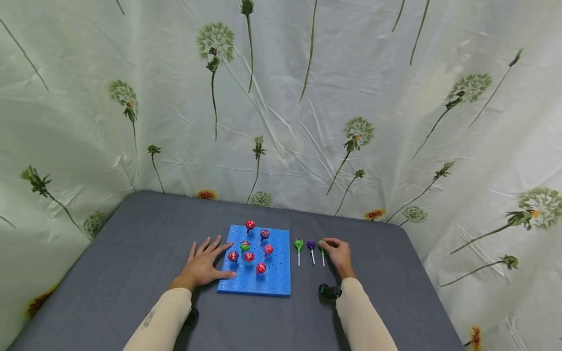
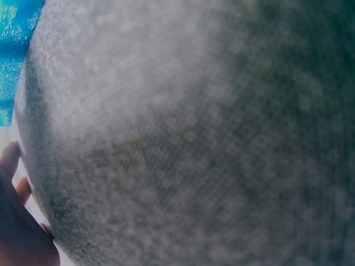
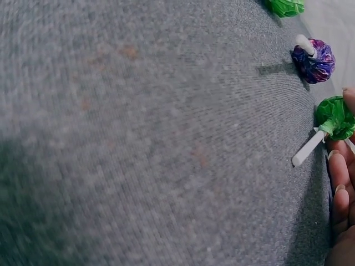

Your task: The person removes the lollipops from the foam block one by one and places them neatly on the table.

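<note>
My left hand [image 1: 202,267] lies with fingers spread at the left side of a blue foam board [image 1: 278,278], thumb and a fingertip touching it. Several wrapped lollipops stand in the board, among them a red one [image 1: 250,224], a dark blue and red one [image 1: 265,234] and a green and red one [image 1: 245,246]. To the right of the board, my right hand [image 1: 341,253] pinches a green lollipop [image 3: 334,117] by its wrapped head; its white stick points toward me. Left of it on the cloth lie a purple lollipop [image 1: 311,244] and another green lollipop [image 1: 298,244].
A dark grey cloth [image 1: 246,321] covers the table. Behind it hangs a pale curtain [image 1: 281,97] with a dandelion print. A black wrist device [image 1: 329,291] sits by the right cuff. Small holes dot the board's surface.
</note>
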The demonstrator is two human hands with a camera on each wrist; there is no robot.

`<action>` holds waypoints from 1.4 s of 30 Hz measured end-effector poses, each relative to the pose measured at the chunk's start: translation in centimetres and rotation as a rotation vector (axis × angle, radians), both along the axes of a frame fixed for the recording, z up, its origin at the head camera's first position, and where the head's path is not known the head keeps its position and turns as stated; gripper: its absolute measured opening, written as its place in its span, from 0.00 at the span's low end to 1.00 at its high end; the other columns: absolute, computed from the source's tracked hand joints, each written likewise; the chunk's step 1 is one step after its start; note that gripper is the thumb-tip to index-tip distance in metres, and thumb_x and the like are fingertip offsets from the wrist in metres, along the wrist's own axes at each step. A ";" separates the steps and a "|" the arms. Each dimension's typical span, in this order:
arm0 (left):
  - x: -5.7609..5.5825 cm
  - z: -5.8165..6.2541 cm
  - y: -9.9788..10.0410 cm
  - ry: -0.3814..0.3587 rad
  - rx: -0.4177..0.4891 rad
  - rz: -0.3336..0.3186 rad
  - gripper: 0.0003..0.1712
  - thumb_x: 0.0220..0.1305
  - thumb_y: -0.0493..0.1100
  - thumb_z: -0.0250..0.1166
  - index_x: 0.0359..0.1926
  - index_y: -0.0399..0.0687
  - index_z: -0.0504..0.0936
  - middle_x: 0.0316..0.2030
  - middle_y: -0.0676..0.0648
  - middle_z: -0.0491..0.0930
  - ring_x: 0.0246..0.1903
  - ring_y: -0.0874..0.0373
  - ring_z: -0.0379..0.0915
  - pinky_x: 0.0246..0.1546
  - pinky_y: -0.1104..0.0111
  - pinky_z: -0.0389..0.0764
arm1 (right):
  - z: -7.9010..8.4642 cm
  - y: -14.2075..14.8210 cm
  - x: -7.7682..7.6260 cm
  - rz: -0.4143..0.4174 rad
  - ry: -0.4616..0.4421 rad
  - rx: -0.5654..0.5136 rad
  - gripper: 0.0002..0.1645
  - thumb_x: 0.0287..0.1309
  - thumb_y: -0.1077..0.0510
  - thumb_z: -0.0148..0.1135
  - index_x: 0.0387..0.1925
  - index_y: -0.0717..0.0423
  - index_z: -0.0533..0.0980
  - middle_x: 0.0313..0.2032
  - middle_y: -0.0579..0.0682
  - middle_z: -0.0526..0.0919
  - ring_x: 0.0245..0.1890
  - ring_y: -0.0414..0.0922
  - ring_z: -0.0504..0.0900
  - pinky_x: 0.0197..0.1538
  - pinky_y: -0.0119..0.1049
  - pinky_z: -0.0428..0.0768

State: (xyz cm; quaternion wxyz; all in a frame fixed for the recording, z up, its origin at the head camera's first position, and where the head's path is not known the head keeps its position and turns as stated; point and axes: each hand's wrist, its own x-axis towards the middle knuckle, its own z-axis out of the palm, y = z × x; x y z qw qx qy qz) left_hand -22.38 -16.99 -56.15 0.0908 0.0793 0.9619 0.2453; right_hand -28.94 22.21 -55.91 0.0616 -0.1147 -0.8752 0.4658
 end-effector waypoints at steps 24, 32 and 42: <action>0.3 0.2 0.1 0.019 0.017 -0.002 0.59 0.41 0.78 0.66 0.71 0.56 0.64 0.72 0.35 0.52 0.71 0.31 0.37 0.65 0.36 0.28 | 1.0 0.6 1.4 0.011 0.029 -0.091 0.16 0.59 0.56 0.67 0.43 0.63 0.81 0.40 0.56 0.84 0.38 0.45 0.79 0.38 0.33 0.75; 0.3 0.1 0.1 0.002 0.010 -0.010 0.59 0.41 0.78 0.65 0.71 0.56 0.63 0.73 0.35 0.51 0.71 0.31 0.36 0.65 0.36 0.27 | 2.0 0.2 2.7 0.027 0.086 -0.122 0.15 0.58 0.57 0.67 0.44 0.63 0.81 0.41 0.57 0.84 0.38 0.43 0.79 0.38 0.34 0.75; 0.3 0.2 0.2 0.003 0.005 -0.010 0.59 0.41 0.78 0.65 0.71 0.55 0.63 0.72 0.34 0.51 0.71 0.30 0.36 0.65 0.36 0.28 | 3.0 -1.0 4.7 0.062 0.127 -0.135 0.12 0.56 0.62 0.69 0.41 0.66 0.82 0.38 0.57 0.84 0.34 0.42 0.78 0.35 0.30 0.75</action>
